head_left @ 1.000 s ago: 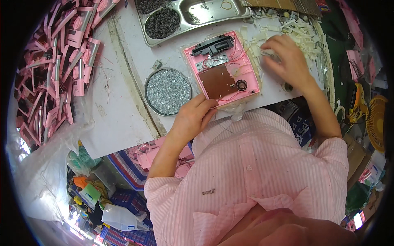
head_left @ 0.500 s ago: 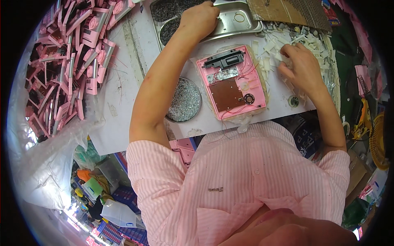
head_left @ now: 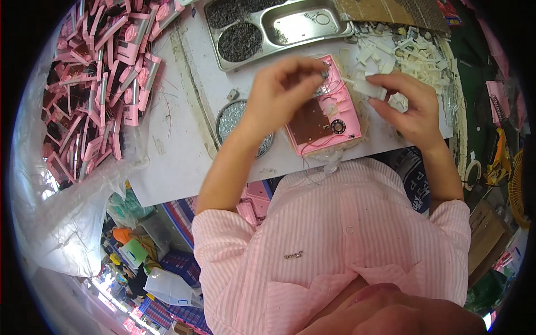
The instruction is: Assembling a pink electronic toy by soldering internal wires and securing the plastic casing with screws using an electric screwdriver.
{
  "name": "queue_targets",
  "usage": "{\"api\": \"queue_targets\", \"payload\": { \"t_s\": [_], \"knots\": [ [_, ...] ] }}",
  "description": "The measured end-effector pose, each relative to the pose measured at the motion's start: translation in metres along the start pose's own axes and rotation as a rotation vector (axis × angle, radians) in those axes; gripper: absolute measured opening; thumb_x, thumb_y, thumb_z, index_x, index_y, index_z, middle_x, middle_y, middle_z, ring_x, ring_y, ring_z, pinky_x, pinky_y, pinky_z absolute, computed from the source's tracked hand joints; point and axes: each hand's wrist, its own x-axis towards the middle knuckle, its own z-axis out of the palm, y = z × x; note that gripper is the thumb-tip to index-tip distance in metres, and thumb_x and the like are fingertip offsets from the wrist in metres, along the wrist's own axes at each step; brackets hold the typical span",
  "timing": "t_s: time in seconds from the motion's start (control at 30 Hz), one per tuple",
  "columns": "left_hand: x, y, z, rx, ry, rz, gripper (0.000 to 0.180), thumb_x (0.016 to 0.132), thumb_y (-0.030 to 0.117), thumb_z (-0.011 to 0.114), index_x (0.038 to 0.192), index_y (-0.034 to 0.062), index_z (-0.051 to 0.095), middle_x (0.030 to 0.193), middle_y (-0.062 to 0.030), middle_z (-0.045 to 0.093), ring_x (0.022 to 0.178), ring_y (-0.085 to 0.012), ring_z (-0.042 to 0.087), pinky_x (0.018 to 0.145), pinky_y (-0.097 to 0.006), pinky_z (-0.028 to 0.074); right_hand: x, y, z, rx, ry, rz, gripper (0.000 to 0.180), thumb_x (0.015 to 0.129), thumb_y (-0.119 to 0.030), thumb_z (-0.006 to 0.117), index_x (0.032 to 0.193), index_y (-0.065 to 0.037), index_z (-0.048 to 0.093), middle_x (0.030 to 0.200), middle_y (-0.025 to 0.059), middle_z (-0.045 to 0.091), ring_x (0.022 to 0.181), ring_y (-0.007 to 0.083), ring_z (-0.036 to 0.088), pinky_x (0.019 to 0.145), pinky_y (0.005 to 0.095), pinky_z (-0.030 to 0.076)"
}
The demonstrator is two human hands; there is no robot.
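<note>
Open pink plastic device shell (head_left: 326,114) with brown circuit board lying on the white tabletop (head_left: 184,151), between the hands: left hand (head_left: 282,89), grip pinched narrow on something tiny, above its far-left edge; right hand (head_left: 407,103) grips a small white plastic part (head_left: 369,88) just right.
</note>
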Motion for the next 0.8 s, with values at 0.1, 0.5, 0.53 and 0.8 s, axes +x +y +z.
{"api": "queue_targets", "payload": {
  "t_s": [0.1, 0.5, 0.53, 0.8],
  "knots": [
    [-0.041, -0.013, 0.018, -0.292, -0.011, -0.089, 0.02, 0.101, 0.01, 0.061, 0.117, -0.0007, 0.065, 0.086, 0.0004, 0.062, 0.069, -0.0056, 0.05, 0.061, -0.021, 0.041, -0.002, -0.009, 0.011, 0.064, -0.073, -0.081, 0.035, 0.075, -0.005, 0.081, 0.11, -0.004, 0.074, 0.08, 0.0073, 0.069, 0.065, 0.0169, 0.063, 0.062, 0.0285, 0.049],
    [-0.071, -0.01, 0.034, -0.257, -0.224, -0.314, 0.022, 0.104, 0.015, 0.058, 0.112, -0.0023, 0.068, 0.08, -0.0004, 0.063, 0.066, -0.0065, 0.055, 0.054, -0.022, 0.043, -0.03, 0.002, 0.01, 0.092, -0.305, -0.24, 0.042, 0.077, -0.003, 0.078, 0.118, -0.001, 0.068, 0.091, 0.0117, 0.071, 0.076, 0.0246, 0.067, 0.067, 0.0333, 0.053],
    [-0.066, -0.013, 0.035, -0.051, -0.16, -0.216, 0.021, 0.102, 0.016, 0.061, 0.11, -0.0019, 0.068, 0.08, -0.0014, 0.064, 0.066, -0.0086, 0.057, 0.055, -0.024, 0.045, -0.039, 0.011, 0.002, 0.161, -0.305, -0.139, 0.043, 0.079, -0.003, 0.077, 0.12, 0.0, 0.067, 0.093, 0.0121, 0.072, 0.076, 0.023, 0.067, 0.068, 0.0327, 0.054],
    [-0.023, -0.045, 0.059, 1.022, 0.1, 0.133, 0.018, 0.082, 0.019, 0.074, 0.091, 0.0044, 0.07, 0.082, -0.0103, 0.069, 0.076, -0.0298, 0.068, 0.067, -0.04, 0.054, -0.069, 0.04, -0.01, 0.847, 0.011, 0.472, 0.036, 0.091, -0.004, 0.07, 0.125, 0.005, 0.064, 0.105, 0.0149, 0.072, 0.086, 0.0134, 0.067, 0.08, 0.0274, 0.056]
  ]
}}
